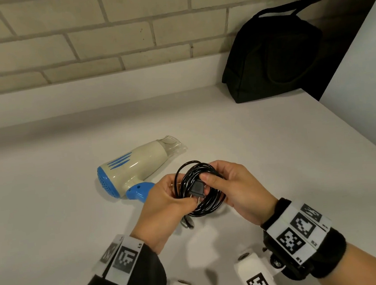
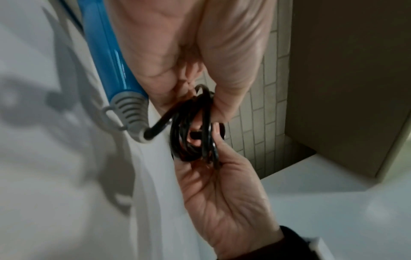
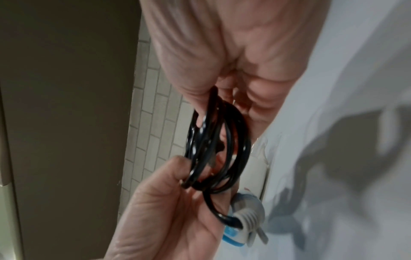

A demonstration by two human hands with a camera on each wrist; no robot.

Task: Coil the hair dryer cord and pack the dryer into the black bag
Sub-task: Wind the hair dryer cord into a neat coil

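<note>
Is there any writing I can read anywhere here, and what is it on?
"L5": beside the square code on the left wrist band.
Right wrist band: small labels too blurred to read.
Hair dryer, black bag: no writing visible.

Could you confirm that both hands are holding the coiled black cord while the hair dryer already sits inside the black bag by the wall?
Not quite. The hair dryer is not in the black bag; the head view shows it lying on the white counter, left of the hands. The rest holds: the left hand and right hand both hold the coiled black cord, and the bag stands by the wall.
</note>
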